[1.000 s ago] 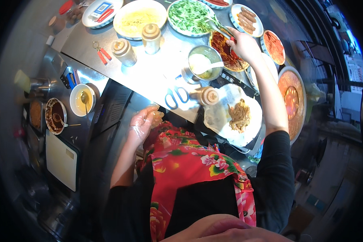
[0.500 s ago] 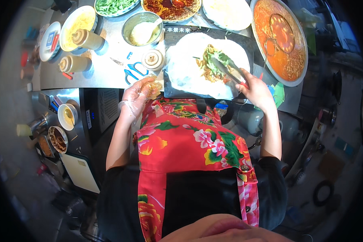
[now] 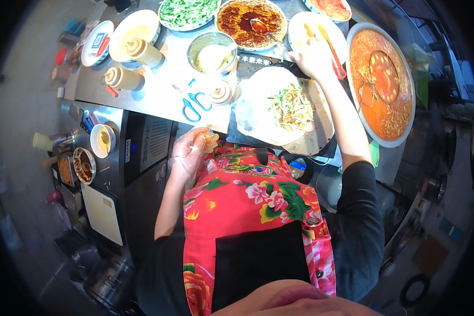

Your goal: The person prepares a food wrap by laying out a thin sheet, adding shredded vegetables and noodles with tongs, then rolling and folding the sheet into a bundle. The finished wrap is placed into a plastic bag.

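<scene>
Clearly enough, the left hand (image 3: 187, 152), in a thin clear glove, curls its fingers around a golden-brown piece (image 3: 210, 141) just off the near edge of the worktop (image 3: 166, 79). The right hand (image 3: 316, 60) reaches out over a white plate (image 3: 298, 23) of pale food at the far right. Red-handled tongs (image 3: 338, 64) lie along the same side, close by its fingers; glare and blur there make it hard to judge, so I cannot tell how far open this hand is or whether it grips anything.

Between the two arms sits a round white wrap (image 3: 254, 113), spread flat on brown paper (image 3: 323, 100) over a black board (image 3: 246, 139). A heap of filling (image 3: 292, 108), green shreds mixed with pale brown strips, lies right of its middle. Left of the board, a squeeze bottle (image 3: 219, 92) stands near blue-handled scissors (image 3: 199, 107), which rest on the worktop.

Beyond them is a steel bowl (image 3: 194, 52) with a white spoon (image 3: 227, 50) leaning in it. Behind it come a bowl of shredded greens (image 3: 189, 9) and a bowl of dark red sauce (image 3: 250, 48), which has a ladle (image 3: 258, 25) in it. A wide basin (image 3: 412, 100) of orange broth stands to the right, beyond the right forearm. Two more squeeze bottles (image 3: 145, 52) stand farther left.
</scene>
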### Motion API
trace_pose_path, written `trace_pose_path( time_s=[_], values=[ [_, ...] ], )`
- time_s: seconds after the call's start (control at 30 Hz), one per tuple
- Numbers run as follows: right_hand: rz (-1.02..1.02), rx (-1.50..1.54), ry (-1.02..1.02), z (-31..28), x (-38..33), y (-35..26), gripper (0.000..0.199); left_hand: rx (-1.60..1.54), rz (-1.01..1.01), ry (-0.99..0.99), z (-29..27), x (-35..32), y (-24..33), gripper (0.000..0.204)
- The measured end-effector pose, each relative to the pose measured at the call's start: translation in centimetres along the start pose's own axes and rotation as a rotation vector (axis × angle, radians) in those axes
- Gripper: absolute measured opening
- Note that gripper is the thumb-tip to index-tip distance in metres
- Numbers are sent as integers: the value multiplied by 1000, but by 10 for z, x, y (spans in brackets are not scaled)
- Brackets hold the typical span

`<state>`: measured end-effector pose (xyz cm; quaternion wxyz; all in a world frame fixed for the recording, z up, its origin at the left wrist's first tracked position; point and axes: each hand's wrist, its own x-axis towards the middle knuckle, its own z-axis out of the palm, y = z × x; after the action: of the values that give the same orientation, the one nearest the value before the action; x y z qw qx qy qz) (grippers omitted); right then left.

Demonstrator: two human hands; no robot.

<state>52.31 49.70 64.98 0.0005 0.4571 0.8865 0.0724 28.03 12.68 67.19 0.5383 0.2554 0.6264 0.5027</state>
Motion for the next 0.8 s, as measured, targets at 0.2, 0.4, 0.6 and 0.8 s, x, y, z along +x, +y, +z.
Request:
trace_pose_path(
  time_s=[0.2, 0.4, 0.6, 0.8],
  values=[
    [15, 322, -55, -14, 35, -51, 34, -111, 51, 126, -20, -23, -25, 27],
    [-186, 185, 148, 2, 34, -72, 30, -46, 34, 153, -25, -24, -31, 27],
    [50, 598, 51, 38, 32, -98, 28, -131, 63, 68, -14, -13, -18, 28],
    [592, 1901, -502, 56, 38, -93, 15, -124, 52, 28, -10, -4, -9, 28]
  ],
)
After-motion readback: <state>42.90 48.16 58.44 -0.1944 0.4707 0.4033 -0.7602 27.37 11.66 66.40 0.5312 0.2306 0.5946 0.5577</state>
